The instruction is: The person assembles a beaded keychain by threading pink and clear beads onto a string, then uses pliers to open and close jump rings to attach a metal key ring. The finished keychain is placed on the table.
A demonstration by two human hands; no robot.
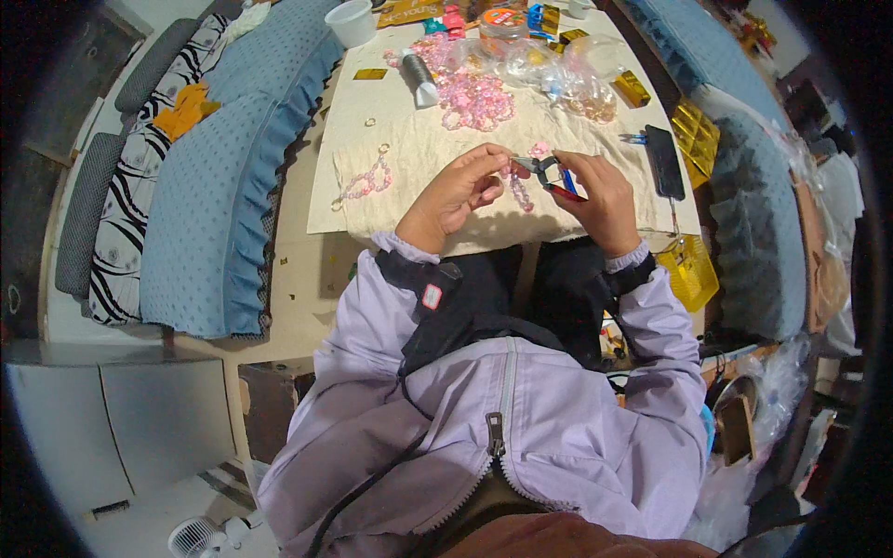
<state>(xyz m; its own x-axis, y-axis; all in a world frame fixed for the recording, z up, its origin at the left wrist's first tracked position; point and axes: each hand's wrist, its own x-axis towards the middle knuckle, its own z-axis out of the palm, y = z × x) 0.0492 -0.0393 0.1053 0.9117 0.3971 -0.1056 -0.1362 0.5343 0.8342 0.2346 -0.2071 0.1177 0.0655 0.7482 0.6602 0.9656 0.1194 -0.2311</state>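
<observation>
The bead strand looks glossy, the cloth matt.

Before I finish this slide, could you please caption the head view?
Left hand pinching a pinkish beaded strand, right hand holding pliers, above a cream cloth.

Pale lettering on brown sheet

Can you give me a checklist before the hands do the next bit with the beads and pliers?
1. Right hand gripping the small pliers with dark head and red handle: ok.
2. Left hand at the short strand of round pink-purple beads: ok, fingertips pinch its upper end.
3. Left fingertips well away from the pliers' tips: not ok, they're very close.
4. Pliers' tips closed on something: cannot tell, too small.
5. Black rectangular phone away from both hands: ok.
</observation>
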